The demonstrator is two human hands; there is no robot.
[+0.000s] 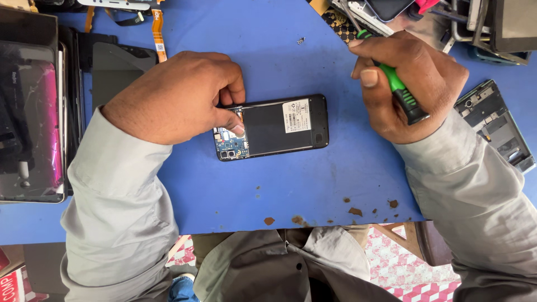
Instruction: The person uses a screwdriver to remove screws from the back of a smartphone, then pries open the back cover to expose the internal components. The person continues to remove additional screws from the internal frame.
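Phone repair workshop, blue bench [291,184], dismantled phones [492,126], loose screens [31,128]

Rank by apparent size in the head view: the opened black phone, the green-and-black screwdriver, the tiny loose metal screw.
1. Opened black phone, under the left hand.
2. Green-and-black screwdriver, partly hidden in the right hand.
3. Tiny loose metal screw.

Left hand [182,95] covers the opened phone's [279,126] near end. Screwdriver [400,92] tip buried in right hand [411,84]. Phone frame [495,126] cut by right edge.
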